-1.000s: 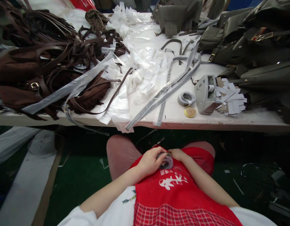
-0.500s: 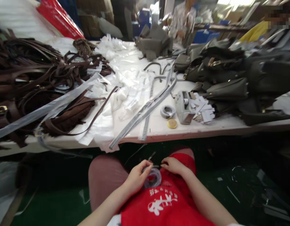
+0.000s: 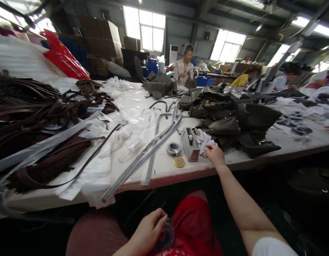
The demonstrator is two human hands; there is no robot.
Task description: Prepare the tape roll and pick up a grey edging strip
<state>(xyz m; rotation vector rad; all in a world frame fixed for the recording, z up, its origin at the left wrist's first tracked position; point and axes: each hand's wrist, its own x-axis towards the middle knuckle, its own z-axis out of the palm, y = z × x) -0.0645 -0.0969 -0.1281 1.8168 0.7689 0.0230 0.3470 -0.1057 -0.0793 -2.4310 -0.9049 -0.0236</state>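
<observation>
White-topped desk (image 3: 164,177), right grip (image 3: 215,155) nearly pinched at white paper slips (image 3: 202,138), hold unclear, left grip (image 3: 146,230) curled round shiny plastic-wrapped coil (image 3: 167,235)

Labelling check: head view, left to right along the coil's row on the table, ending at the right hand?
Brown bags, white sheets, clear plastic, gray strips, gray coil, gray device, white slips, right hand.

The grey dispenser (image 3: 189,146) blocks the white slips (image 3: 203,138) leftward.

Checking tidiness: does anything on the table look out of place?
Yes: white paper slips lie jumbled beside the tape dispenser, and a plastic-wrapped grey strap pokes over the front edge of the table.
</observation>
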